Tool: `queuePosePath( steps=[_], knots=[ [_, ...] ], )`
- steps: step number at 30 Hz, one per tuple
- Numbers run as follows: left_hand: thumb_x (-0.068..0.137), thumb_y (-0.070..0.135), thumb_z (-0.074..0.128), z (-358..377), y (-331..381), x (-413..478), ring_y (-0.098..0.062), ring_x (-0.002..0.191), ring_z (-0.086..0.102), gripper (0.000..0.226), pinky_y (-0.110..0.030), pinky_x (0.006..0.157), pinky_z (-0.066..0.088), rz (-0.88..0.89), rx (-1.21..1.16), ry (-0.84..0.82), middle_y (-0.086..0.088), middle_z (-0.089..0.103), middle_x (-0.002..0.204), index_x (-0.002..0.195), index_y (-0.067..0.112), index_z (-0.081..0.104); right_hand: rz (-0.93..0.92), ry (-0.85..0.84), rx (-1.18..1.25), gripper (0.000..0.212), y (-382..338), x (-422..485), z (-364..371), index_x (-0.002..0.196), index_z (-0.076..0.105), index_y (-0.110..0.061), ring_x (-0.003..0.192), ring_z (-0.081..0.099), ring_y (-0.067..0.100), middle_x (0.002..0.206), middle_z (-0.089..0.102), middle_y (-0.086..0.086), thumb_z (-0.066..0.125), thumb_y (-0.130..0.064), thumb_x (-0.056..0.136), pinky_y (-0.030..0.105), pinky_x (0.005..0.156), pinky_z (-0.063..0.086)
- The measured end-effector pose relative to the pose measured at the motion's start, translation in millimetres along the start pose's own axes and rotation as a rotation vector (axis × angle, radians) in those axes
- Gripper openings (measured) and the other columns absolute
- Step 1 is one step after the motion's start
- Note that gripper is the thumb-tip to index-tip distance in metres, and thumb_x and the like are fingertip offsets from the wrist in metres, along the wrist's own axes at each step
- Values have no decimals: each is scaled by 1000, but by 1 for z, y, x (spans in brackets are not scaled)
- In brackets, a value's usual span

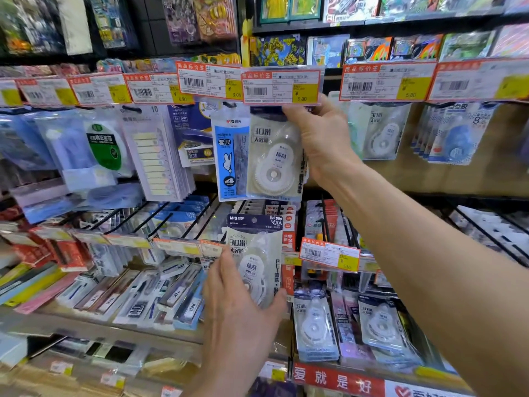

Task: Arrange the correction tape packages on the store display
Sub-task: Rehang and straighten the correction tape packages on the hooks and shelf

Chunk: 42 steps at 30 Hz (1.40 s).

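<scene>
– Looking through the head camera, where is the right hand?
– Up high, its fingers curled round the top of a hanging correction tape package, just under a price tag and beside a blue ruler set.
– And the left hand?
– Lower, gripping a second correction tape package by its edges, upright, in front of the lower hooks.

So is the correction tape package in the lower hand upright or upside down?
Upright: the correction tape package in the left hand shows its dark header on top.
</scene>
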<state>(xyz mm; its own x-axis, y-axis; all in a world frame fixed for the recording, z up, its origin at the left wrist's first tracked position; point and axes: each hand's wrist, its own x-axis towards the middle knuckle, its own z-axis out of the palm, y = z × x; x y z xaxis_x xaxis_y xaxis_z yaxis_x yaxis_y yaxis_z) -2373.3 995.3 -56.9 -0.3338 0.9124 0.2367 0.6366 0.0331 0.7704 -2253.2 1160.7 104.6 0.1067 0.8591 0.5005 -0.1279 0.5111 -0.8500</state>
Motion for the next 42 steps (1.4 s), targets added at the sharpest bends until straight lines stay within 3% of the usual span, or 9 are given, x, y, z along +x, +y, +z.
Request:
queuePosePath(
  steps=[12,14,17,20,27,31,35,38,42],
  knots=[
    [74,60,73,-4,-7,2,-14,146,18,114,-45,117,28,26,-11,21,12,12,158,151,42,-9,35,12,-53,7,-2,10,-6,96,77,-21,94,77,16,93,81,-5,72,-16,96,37,94,61],
    [74,58,74,-4,-7,3,-15,146,19,114,-46,118,29,26,-12,23,11,14,157,151,43,-9,2,80,-202,4,-1,12,-6,94,73,-26,92,75,11,95,78,-7,74,-23,94,33,91,60],
    [74,57,75,-4,-8,5,-16,146,19,115,-48,118,29,17,-14,22,13,12,158,150,45,-10,-34,196,-348,24,1,20,-4,83,56,-33,90,72,13,96,74,-4,79,-31,90,29,83,58],
    [73,57,76,-4,-7,6,-15,146,21,114,-51,117,31,33,-30,17,20,10,156,148,50,-10,-49,233,-454,31,0,26,-2,82,48,-33,88,65,15,93,68,-5,78,-38,89,23,70,45],
    [74,63,71,0,8,15,-11,148,9,115,-38,118,16,139,-2,66,24,2,153,150,44,-13,-32,258,-433,29,9,14,-12,101,53,-27,100,65,23,105,66,7,74,-45,91,41,95,53],
    [76,63,70,8,24,24,-10,146,7,116,-24,112,9,257,30,103,12,6,157,154,30,-10,-77,193,-396,21,14,-35,-27,108,57,-21,88,61,9,96,64,-5,67,-37,98,19,80,50],
    [77,58,73,20,39,32,-13,149,3,119,-33,120,13,299,40,92,9,2,159,154,28,-12,85,-49,-274,28,19,-77,-31,91,72,-9,71,59,7,79,71,9,67,-36,98,21,67,48],
    [76,53,76,26,49,37,-14,148,6,119,-35,120,18,312,31,102,10,2,157,154,26,-10,146,-118,-207,10,19,-80,-34,86,72,-17,69,59,10,75,70,-1,72,-19,95,27,69,49],
    [76,54,75,27,58,44,-15,148,9,117,-38,121,23,323,14,121,13,5,156,155,25,-7,133,-109,-228,18,12,-65,-38,77,70,-23,55,50,4,63,63,-9,73,-15,93,15,53,39]
  ],
)
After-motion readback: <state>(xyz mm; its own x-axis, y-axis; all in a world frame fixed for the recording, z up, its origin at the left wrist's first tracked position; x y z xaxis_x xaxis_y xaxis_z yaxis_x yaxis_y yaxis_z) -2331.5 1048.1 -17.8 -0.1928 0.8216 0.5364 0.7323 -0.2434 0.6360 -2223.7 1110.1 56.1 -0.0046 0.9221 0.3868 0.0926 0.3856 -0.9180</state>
